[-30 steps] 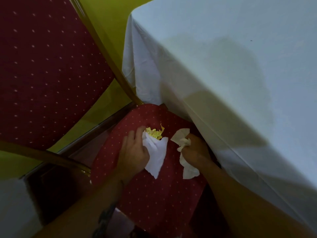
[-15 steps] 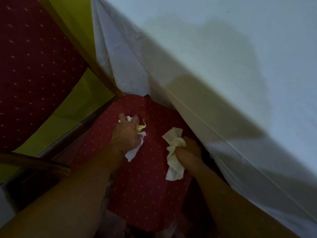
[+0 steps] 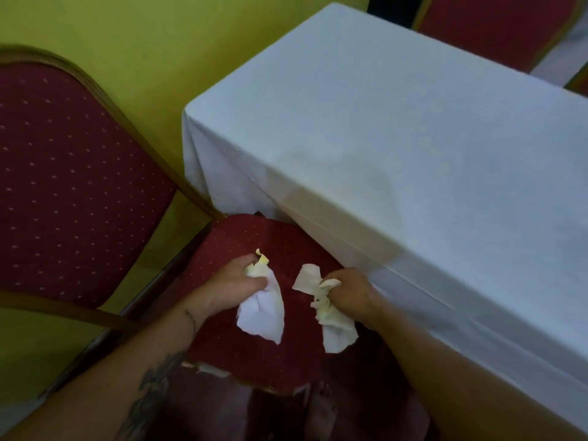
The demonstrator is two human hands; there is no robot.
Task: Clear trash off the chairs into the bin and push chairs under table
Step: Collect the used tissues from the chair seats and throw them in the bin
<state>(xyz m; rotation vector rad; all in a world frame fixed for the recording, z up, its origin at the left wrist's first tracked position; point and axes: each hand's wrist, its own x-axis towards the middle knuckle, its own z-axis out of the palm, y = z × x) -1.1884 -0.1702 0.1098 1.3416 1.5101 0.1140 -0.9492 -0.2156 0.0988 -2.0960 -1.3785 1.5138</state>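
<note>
A red dotted chair seat sits half under the table's near-left corner. Over the seat my left hand grips a white napkin bunched with a yellowish scrap that sticks out past my fingers. My right hand grips a second crumpled white napkin, whose loose end hangs down over the seat. The two hands are side by side, a little apart. No bin is in view.
The table under a white cloth fills the right and centre. A red chair back with a gold frame stands at the left before a yellow-green wall. Another red chair shows at the far top right.
My view has pulled back and up, showing more of the table top. My left hand has gathered the napkin and yellowish scrap into a bunch; my right hand keeps its grip.
</note>
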